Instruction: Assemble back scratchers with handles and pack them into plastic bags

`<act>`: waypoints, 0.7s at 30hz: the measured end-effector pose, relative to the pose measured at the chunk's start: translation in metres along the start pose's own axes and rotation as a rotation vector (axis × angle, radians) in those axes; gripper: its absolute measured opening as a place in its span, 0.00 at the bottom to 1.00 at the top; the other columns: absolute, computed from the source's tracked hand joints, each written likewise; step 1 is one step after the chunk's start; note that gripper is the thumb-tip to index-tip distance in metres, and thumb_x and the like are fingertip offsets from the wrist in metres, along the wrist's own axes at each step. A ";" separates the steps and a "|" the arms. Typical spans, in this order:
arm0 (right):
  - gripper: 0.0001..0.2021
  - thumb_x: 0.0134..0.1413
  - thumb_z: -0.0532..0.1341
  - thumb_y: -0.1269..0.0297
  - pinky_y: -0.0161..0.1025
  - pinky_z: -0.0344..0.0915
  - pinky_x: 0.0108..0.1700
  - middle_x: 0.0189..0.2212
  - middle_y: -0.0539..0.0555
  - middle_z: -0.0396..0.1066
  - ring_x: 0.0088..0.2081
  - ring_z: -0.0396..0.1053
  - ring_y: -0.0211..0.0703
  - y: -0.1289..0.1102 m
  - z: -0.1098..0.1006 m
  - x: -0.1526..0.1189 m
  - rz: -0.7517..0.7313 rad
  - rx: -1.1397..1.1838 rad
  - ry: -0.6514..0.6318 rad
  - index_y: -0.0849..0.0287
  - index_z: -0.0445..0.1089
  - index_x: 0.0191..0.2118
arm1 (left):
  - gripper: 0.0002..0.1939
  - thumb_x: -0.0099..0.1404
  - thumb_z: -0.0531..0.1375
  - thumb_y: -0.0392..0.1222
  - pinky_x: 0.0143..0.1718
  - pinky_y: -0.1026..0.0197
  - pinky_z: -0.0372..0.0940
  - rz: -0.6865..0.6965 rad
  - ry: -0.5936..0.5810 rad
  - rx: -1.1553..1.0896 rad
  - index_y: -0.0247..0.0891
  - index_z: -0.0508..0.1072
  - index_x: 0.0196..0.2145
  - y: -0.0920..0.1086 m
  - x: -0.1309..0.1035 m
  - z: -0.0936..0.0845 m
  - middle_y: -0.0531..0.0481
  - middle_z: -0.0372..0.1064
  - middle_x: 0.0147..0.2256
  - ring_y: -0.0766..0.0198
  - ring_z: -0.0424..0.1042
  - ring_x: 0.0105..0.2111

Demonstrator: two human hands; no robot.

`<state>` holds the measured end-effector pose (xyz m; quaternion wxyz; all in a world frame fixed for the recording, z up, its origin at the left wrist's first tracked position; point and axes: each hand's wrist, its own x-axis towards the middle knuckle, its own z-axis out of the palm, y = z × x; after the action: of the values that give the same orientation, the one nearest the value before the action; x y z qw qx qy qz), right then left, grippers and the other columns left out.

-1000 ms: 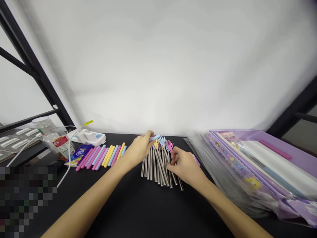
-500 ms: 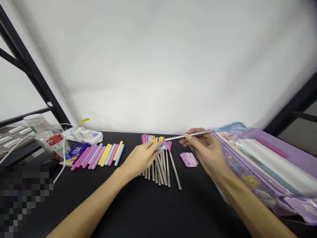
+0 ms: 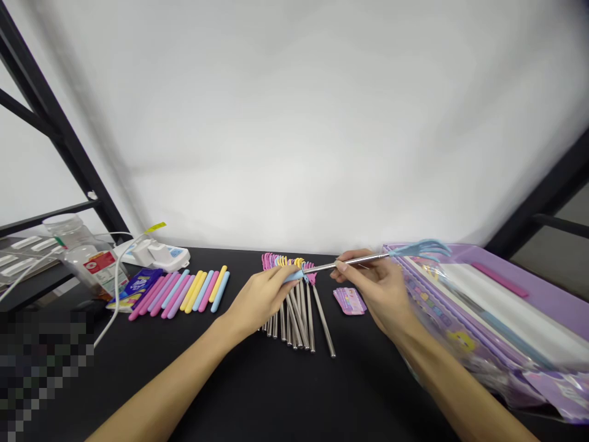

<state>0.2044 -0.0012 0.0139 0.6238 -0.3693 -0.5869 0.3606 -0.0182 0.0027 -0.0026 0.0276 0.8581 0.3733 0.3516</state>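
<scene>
My left hand [image 3: 260, 301] is closed on a light blue handle [image 3: 294, 276] at the middle of the black table. My right hand [image 3: 377, 285] pinches a silver metal rod [image 3: 361, 260], which has a light blue claw-shaped head [image 3: 423, 248] at its right end. The rod's left end meets the blue handle at my left fingertips. Beneath and beside my left hand lie several metal rods [image 3: 324, 322] with pink, yellow and blue claw heads [image 3: 299, 263] at the back. A small stack of purple cards [image 3: 350, 301] is near my right hand.
Several pastel sticks [image 3: 175, 294] lie in a row at the left. Behind them are a white power strip [image 3: 177, 258], a cable and a clear jar [image 3: 94, 264]. A purple box [image 3: 488, 261] with plastic packaging stands at the right, beside my right forearm.
My right hand has lowered slightly with the rod. The blue claw head has shifted a little left and down and shows more clearly. The rod's left end now meets the blue handle.
</scene>
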 end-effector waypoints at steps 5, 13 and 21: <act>0.11 0.46 0.71 0.57 0.38 0.71 0.33 0.25 0.52 0.74 0.28 0.74 0.42 -0.001 -0.002 0.000 0.080 0.063 -0.053 0.58 0.74 0.32 | 0.10 0.72 0.52 0.41 0.40 0.59 0.72 0.059 0.043 0.025 0.38 0.68 0.48 -0.002 0.001 -0.002 0.47 0.75 0.42 0.61 0.75 0.39; 0.11 0.44 0.72 0.58 0.35 0.62 0.25 0.18 0.48 0.69 0.22 0.66 0.36 -0.011 -0.003 -0.004 0.195 0.161 -0.164 0.58 0.73 0.27 | 0.10 0.72 0.53 0.37 0.34 0.61 0.71 0.323 0.196 0.203 0.35 0.69 0.48 -0.008 0.002 -0.012 0.47 0.74 0.34 0.63 0.74 0.32; 0.14 0.40 0.74 0.59 0.33 0.63 0.22 0.16 0.45 0.67 0.18 0.65 0.34 -0.005 0.028 -0.014 0.238 0.163 -0.202 0.59 0.72 0.30 | 0.09 0.72 0.53 0.39 0.34 0.62 0.72 0.234 0.119 0.097 0.35 0.69 0.46 0.013 0.005 0.001 0.47 0.76 0.37 0.64 0.75 0.34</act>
<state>0.1760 -0.0144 0.0129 0.5424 -0.3465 -0.5674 0.5136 -0.0070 -0.0031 0.0034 -0.0772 0.8738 0.2879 0.3843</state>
